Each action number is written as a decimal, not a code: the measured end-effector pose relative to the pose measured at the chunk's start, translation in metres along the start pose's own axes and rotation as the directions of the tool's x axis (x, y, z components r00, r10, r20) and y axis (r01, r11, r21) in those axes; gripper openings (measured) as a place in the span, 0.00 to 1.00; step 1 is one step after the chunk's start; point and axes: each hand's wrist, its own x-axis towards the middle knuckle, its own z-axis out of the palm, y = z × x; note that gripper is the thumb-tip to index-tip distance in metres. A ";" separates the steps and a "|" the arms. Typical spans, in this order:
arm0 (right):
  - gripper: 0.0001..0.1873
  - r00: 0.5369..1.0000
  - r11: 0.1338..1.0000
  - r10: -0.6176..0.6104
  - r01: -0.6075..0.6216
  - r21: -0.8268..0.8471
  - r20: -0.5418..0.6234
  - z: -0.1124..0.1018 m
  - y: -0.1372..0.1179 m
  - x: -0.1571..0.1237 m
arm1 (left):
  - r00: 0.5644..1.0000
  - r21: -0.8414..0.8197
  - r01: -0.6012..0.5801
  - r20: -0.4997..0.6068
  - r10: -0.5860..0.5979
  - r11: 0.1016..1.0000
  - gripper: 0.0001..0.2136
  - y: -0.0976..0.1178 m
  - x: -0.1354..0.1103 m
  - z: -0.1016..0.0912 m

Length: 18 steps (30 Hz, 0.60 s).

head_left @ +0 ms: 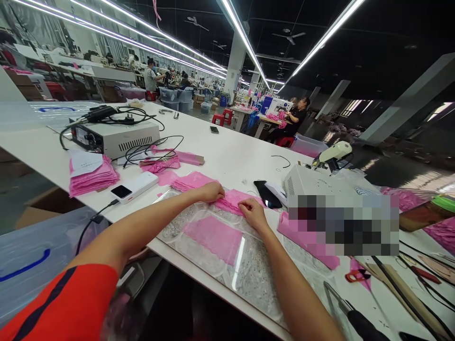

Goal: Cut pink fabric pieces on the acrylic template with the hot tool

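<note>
My left hand (211, 192) is curled, its fingers pressed onto the edge of a pink lace piece (232, 199) lying on the white table (227, 151). A little to the right, my right hand (251, 211) pinches the same pink lace with bent fingers. Both hands rest at the far edge of a clear sheet (199, 227) laid over patterned grey lace. Under that sheet lies a pink rectangle of fabric (213, 237). More pink fabric (194, 181) spreads just beyond my left hand.
A stack of pink pieces (93, 179) with a white paper, a white power bank (134, 187) and a grey control box (115, 137) with cables lie left. A black phone (266, 194), white machine (313, 182) and scissors (355, 276) lie right. Other people sit at distant tables.
</note>
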 end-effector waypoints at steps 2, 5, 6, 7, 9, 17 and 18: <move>0.10 1.000 1.000 0.002 -0.001 0.004 -0.003 0.000 0.000 0.000 | 1.000 -0.007 -0.004 0.017 0.004 1.000 0.15 0.000 0.002 -0.001; 0.11 1.000 1.000 0.003 -0.003 -0.006 -0.006 0.000 0.000 0.001 | 1.000 -0.014 -0.003 0.026 0.003 1.000 0.15 0.002 0.003 -0.002; 0.11 1.000 1.000 0.004 -0.004 -0.013 -0.006 0.000 0.000 0.002 | 1.000 -0.016 0.000 0.028 0.000 1.000 0.15 0.002 0.003 -0.002; 0.11 1.000 1.000 0.004 -0.004 -0.022 -0.005 0.000 0.000 0.002 | 1.000 -0.018 0.004 0.029 -0.003 1.000 0.15 0.003 0.002 -0.002; 0.11 1.000 0.999 0.000 0.000 -0.043 0.000 0.000 -0.001 0.003 | 0.999 -0.023 0.008 0.031 -0.007 1.000 0.15 0.005 0.001 -0.003; 0.10 0.999 0.987 -0.040 0.045 -0.157 0.031 0.007 -0.022 0.011 | 1.000 -0.022 -0.003 -0.007 0.003 1.000 0.14 0.014 -0.004 -0.010; 0.10 0.999 0.984 -0.042 0.047 -0.174 0.034 0.011 -0.027 0.013 | 1.000 -0.018 -0.001 -0.026 0.001 1.000 0.14 0.015 -0.004 -0.011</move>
